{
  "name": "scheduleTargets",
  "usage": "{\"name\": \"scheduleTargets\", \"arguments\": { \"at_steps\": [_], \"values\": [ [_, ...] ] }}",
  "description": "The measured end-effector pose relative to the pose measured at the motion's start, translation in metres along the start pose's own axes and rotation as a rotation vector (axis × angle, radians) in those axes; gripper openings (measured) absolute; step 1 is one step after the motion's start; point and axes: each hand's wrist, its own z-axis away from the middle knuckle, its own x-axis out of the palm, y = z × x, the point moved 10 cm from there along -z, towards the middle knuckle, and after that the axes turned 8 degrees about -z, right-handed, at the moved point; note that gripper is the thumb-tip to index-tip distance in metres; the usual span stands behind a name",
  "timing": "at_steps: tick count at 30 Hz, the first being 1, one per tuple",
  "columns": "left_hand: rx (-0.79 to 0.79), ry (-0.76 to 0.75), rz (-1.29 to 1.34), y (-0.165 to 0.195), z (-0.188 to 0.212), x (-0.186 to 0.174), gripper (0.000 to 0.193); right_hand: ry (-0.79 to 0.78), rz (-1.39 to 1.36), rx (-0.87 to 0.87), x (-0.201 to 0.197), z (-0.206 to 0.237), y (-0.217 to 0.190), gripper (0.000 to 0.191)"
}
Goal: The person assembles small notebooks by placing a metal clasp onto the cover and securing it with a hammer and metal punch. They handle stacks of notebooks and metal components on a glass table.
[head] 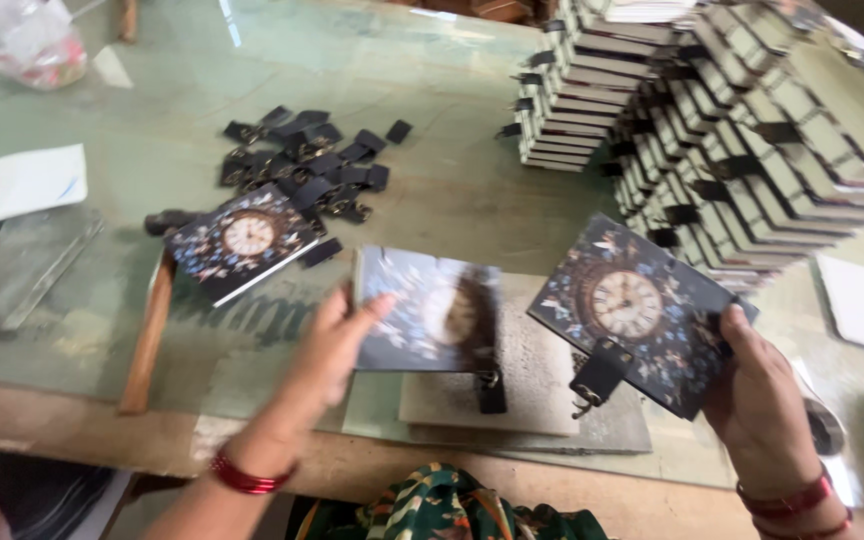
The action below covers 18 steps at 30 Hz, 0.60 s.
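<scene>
My left hand (337,345) grips the left edge of a dark notebook with a clock picture (432,312), blurred, above a grey stone slab (542,395). A black strap with a clasp (490,388) hangs from it. My right hand (762,395) holds a second clock-cover notebook (637,305) by its lower right corner, tilted, its black strap (597,378) dangling. A third such notebook (242,240) lies on the green glass tabletop (402,70) to the left.
A pile of several black straps with clasps (307,160) lies behind the third notebook. Tall stacks of notebooks (722,130) fill the right rear. A wooden stick (147,335), white papers (32,180), a grey slab (17,270) and a plastic bag (22,40) sit left.
</scene>
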Motion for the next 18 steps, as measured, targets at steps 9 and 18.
{"name": "scheduleTargets", "arguments": {
  "at_steps": [9,18],
  "values": [
    [0.424,0.265,-2.032,0.084,-0.039,0.166,0.028,-0.046,-0.183,-0.054,-0.018,-0.002,0.002,0.033],
    [0.133,-0.488,-2.063,-0.027,-0.098,0.275,0.043,0.118,-0.085,-0.286,-0.163,0.049,-0.075,0.033]
  ]
}}
